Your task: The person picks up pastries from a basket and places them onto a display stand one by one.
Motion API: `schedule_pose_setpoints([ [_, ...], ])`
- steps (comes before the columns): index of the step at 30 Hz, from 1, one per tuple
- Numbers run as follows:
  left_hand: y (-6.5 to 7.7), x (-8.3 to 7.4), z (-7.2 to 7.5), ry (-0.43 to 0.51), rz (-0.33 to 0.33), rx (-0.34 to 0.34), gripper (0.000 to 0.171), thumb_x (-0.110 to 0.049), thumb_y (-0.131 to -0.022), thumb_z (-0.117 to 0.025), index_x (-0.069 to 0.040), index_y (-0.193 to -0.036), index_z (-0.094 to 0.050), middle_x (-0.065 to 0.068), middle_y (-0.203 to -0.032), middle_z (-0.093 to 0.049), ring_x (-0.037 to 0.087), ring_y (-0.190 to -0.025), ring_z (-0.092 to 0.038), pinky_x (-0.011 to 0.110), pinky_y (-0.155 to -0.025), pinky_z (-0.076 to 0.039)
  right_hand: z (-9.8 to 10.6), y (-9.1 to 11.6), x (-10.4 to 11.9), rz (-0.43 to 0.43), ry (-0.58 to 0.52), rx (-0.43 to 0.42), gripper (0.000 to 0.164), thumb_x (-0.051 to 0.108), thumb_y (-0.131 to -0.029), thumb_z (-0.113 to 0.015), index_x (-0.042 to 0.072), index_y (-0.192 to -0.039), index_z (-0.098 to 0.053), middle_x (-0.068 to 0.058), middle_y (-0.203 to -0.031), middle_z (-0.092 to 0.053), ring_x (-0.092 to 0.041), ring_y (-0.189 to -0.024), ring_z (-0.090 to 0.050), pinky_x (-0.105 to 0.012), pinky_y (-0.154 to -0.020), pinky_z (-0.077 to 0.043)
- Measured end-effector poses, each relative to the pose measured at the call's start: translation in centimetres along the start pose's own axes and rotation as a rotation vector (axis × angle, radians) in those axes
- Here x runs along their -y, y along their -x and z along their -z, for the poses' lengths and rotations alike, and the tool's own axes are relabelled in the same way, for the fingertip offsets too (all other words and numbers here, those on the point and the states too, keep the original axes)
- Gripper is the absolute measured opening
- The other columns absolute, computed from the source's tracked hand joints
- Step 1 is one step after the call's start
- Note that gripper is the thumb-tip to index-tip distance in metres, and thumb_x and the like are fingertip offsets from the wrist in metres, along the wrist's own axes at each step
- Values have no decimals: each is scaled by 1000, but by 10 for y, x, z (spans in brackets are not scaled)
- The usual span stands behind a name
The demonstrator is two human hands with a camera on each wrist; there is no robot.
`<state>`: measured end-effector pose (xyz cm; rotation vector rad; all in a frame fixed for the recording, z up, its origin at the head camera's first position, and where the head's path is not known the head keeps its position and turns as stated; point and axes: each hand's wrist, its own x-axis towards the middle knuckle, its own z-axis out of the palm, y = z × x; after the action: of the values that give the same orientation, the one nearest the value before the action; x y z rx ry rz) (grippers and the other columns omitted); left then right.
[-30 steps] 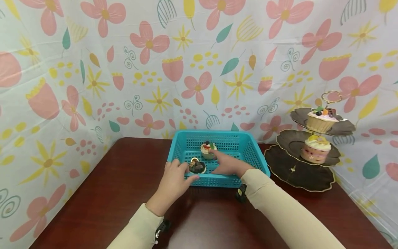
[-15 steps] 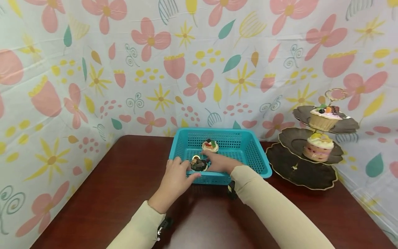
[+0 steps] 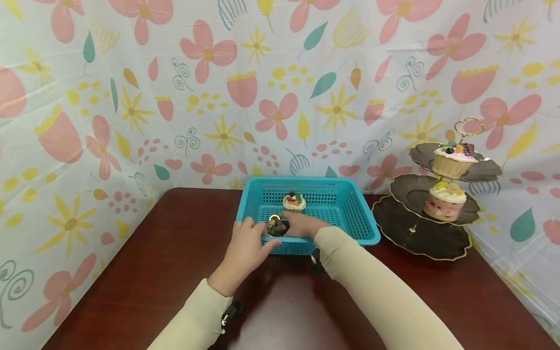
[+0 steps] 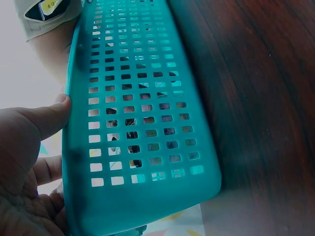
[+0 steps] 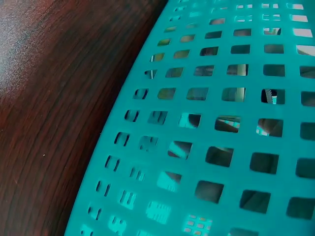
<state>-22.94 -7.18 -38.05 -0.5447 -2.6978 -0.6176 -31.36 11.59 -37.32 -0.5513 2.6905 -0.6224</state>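
A turquoise plastic basket (image 3: 356, 214) stands on the table, its perforated side filling both wrist views. My left hand (image 3: 245, 245) holds the rim at the front left corner; in the left wrist view the thumb (image 4: 51, 115) lies on the rim with the fingers bent beyond it. Reaching over the front edge, my right hand (image 3: 302, 225) grips a dark-topped cupcake (image 3: 279, 227) with a gold ring decoration, near the front left inside. Its fingertips are partly hidden behind the cupcake. Behind it in the basket sits a cream-topped cupcake (image 3: 294, 201) with red and green fruit.
To the right stands a three-tier dark tray stand (image 3: 422, 236) with gold edges. A pink-topped cupcake (image 3: 453, 160) is on its top tier, and a pink cake cup (image 3: 445, 201) with cream is on the middle one. A flowered cloth (image 3: 280, 97) hangs behind the dark wooden table (image 3: 183, 243).
My right hand has moved left from beside the cream-topped cupcake to the dark-topped cupcake and taken hold of it. The left hand keeps its place on the basket rim.
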Motion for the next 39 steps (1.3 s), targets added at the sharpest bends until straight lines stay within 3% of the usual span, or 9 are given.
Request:
schedule_pose_setpoints([
  [7,0,-1,0,-1,9,5,42,-49,-88,-75,-16,-79,-51,1,-80,-39,21,-82,-35,39,-75,-30,2,-1,-1,16,5,-34,59,24,-92,-75,6,-141,-49,-12,-130,-59,-27,-116,-59,-47,-96,-49],
  [10,1,2,2,-14,-1,-8,42,-48,-88,-76,-15,-79,-51,1,-79,-38,20,-80,-35,40,-76,-30,3,-3,0,23,-28,-64,50,27,-91,-76,8,-130,-53,-7,-114,-61,-23,-101,-61,-44,-87,-51],
  [14,4,6,5,-22,-8,-15,43,-46,-88,-77,-14,-79,-50,1,-78,-38,20,-78,-34,40,-76,-29,4,-4,0,32,-121,-113,50,33,-86,-78,12,-123,-53,-3,-106,-60,-20,-91,-60,-41,-78,-51],
  [21,4,3,1,-19,-19,1,42,-47,-88,-77,-14,-81,-52,1,-78,-39,19,-77,-34,39,-75,-29,24,24,-2,24,-271,-271,59,36,-82,-79,10,-126,-51,-8,-115,-59,-23,-98,-61,-43,-82,-52],
  [30,1,-2,3,-27,-7,-2,42,-48,-88,-76,-13,-81,-55,1,-78,-41,20,-80,-38,39,-76,-32,57,64,-14,-23,-326,-458,73,44,-84,-78,7,-138,-47,-15,-129,-58,-31,-112,-61,-47,-86,-53],
  [39,2,-5,4,-15,5,6,42,-48,-88,-76,-11,-85,-57,2,-80,-42,21,-83,-39,40,-77,-32,86,102,-45,-57,-356,-547,73,47,-88,-76,9,-142,-45,-18,-135,-55,-34,-115,-59,-48,-88,-52],
])
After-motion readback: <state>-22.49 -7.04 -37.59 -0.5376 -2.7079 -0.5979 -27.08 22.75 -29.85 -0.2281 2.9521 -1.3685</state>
